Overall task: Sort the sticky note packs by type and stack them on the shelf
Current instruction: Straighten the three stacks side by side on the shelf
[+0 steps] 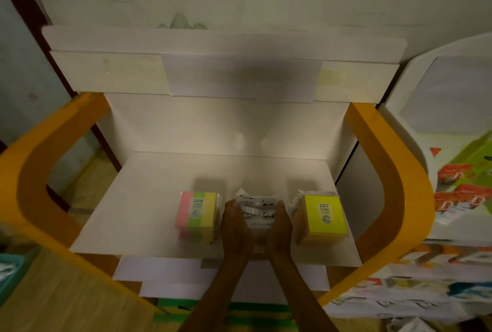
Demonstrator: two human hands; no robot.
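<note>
Hands, left hand and right hand, are cupped against the white pack stack, squaring it between striped stack leftward and yellow stack rightward.

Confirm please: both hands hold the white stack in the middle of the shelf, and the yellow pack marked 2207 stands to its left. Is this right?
Not quite. In the head view the yellow pack marked 2207 stands to the right of the white stack. The left hand and right hand do hold that stack in the middle of the shelf.
</note>
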